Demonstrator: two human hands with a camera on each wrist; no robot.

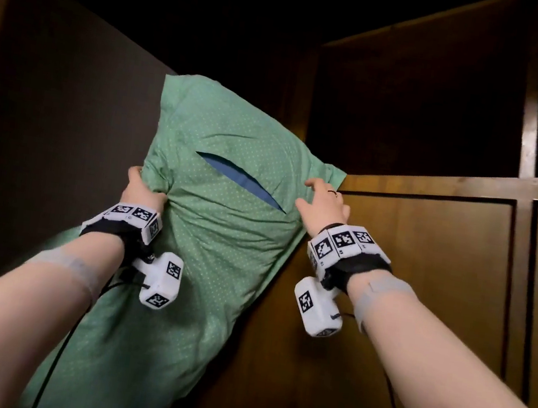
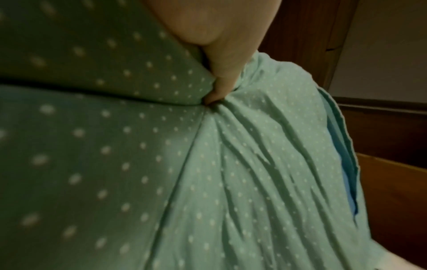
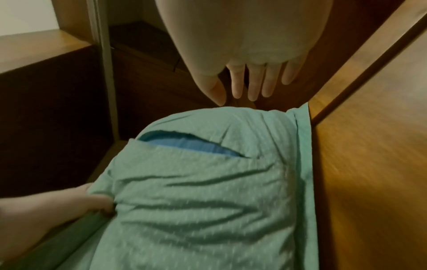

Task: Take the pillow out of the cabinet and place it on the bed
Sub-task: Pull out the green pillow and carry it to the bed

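Note:
A green pillow (image 1: 218, 231) with small white dots and a blue slit in its cover hangs lengthwise in front of the dark open cabinet (image 1: 218, 16). My left hand (image 1: 140, 185) grips a bunch of fabric at the pillow's left edge; the left wrist view shows the thumb (image 2: 221, 80) dug into the creased pillow (image 2: 254, 173). My right hand (image 1: 322, 199) is beside the pillow's upper right corner with straight spread fingers. In the right wrist view the right hand (image 3: 245, 85) hovers just above the pillow (image 3: 208, 191), holding nothing.
Brown wooden cabinet doors (image 1: 420, 294) with raised frames stand to the right. A dark grey panel (image 1: 55, 139) rises on the left. The cabinet's inside is black and unreadable. No bed is in view.

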